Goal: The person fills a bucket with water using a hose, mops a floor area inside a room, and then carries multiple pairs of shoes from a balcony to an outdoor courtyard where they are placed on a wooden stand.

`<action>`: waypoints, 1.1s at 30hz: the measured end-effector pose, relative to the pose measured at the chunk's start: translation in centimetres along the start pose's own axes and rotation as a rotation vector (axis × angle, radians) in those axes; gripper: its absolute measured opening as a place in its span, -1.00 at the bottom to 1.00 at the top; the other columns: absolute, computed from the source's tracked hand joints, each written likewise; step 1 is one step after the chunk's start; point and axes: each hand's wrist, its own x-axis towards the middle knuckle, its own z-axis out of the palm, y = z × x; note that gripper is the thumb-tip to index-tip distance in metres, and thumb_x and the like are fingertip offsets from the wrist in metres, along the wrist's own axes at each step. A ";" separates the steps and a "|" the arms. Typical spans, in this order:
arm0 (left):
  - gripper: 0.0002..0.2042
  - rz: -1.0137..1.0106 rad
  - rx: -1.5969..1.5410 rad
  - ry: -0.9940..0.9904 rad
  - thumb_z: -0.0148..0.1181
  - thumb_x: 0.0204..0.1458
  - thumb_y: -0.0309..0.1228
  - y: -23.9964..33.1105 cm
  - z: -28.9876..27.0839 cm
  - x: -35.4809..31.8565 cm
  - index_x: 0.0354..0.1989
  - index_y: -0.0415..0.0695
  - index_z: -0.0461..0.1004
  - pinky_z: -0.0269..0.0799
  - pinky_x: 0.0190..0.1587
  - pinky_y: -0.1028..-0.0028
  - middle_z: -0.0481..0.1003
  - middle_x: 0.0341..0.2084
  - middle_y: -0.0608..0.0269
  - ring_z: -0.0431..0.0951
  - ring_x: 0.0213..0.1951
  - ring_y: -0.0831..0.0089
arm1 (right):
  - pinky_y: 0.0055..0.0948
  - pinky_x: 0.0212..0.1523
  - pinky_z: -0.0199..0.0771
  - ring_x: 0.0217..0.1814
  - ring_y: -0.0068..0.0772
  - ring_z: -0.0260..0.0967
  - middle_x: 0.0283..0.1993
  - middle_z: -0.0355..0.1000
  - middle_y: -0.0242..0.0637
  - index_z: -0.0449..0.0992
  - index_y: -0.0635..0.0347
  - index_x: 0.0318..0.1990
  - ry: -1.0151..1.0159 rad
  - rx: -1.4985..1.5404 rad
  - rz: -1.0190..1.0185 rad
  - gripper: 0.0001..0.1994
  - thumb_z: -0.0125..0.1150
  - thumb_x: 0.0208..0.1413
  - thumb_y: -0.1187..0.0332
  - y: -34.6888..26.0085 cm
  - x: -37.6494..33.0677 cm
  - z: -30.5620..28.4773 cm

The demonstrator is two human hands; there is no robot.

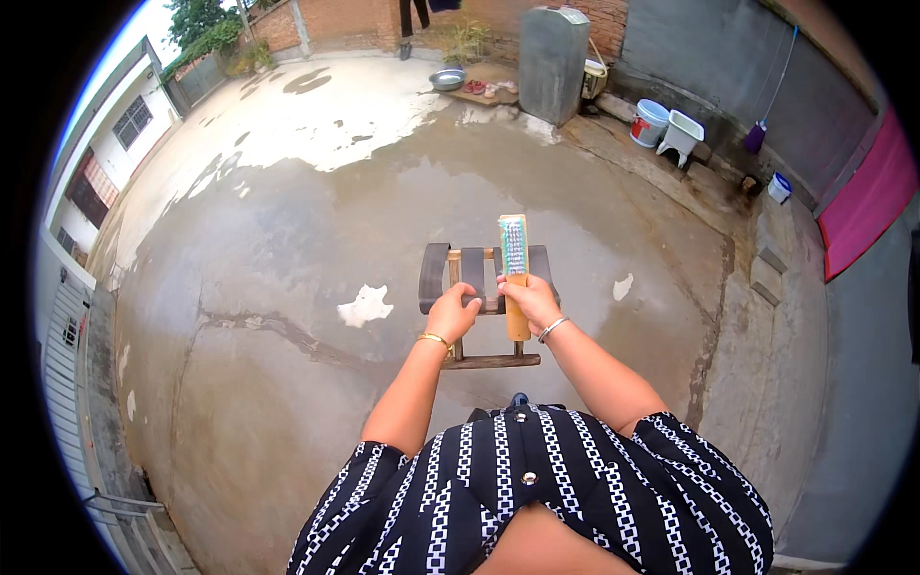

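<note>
My right hand (534,303) is closed round the yellow handle of a scrubbing brush (515,247), its bristle side facing me and its head pointing away. Below the brush is a small wooden stool (494,362) with wide dark straps (472,270) across its seat. My left hand (452,312) is closed on the near left edge of the stool's seat. Part of the stool is hidden behind my hands and the brush. A gold bracelet is on my left wrist and a silver one on my right.
Wet concrete ground (278,268) spreads around the stool. A grey stone-like block (554,62) stands at the back, with a metal basin (448,79) to its left. Along the right wall are a white-and-red bucket (650,123), a white tub (681,132) and a pink curtain (870,206).
</note>
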 end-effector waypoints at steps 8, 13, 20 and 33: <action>-0.79 -0.049 0.139 0.445 0.12 -0.06 -0.35 -10.3 -15.8 17.1 -0.26 -0.16 0.36 0.40 -0.43 0.50 0.49 -0.51 0.20 0.54 -0.57 0.48 | -0.54 -0.26 0.33 -0.27 -0.58 0.33 -0.33 0.40 -0.37 0.45 0.25 -0.25 -0.352 -0.094 0.084 -0.76 0.19 -0.12 0.39 -0.7 25.4 16.2; -0.73 -0.208 0.137 0.351 0.12 -0.09 -0.25 -13.6 -25.6 31.0 -0.25 -0.12 0.40 0.33 -0.13 0.30 0.45 -0.25 0.09 0.45 -0.20 0.16 | -0.52 -0.23 0.35 -0.28 -0.55 0.34 -0.33 0.39 -0.36 0.42 0.27 -0.25 -0.435 -0.013 0.164 -0.80 0.15 -0.08 0.44 -0.6 41.6 23.6; -0.76 -0.095 0.219 0.315 0.10 -0.05 -0.29 -16.3 -34.8 51.9 -0.24 -0.13 0.37 0.38 -0.38 0.46 0.49 -0.59 0.21 0.52 -0.55 0.47 | -0.55 -0.27 0.34 -0.31 -0.56 0.34 -0.36 0.41 -0.36 0.44 0.27 -0.26 -0.335 -0.027 0.109 -0.80 0.15 -0.10 0.43 -4.0 62.3 29.3; -0.79 -0.265 0.098 0.303 0.09 -0.04 -0.34 -22.0 -52.6 86.7 -0.26 -0.17 0.37 0.40 -0.43 0.50 0.50 -0.53 0.18 0.55 -0.57 0.46 | -0.53 -0.28 0.34 -0.34 -0.56 0.34 -0.36 0.41 -0.38 0.47 0.24 -0.31 -0.393 -0.053 0.199 -0.81 0.17 -0.15 0.44 -7.1 101.9 42.6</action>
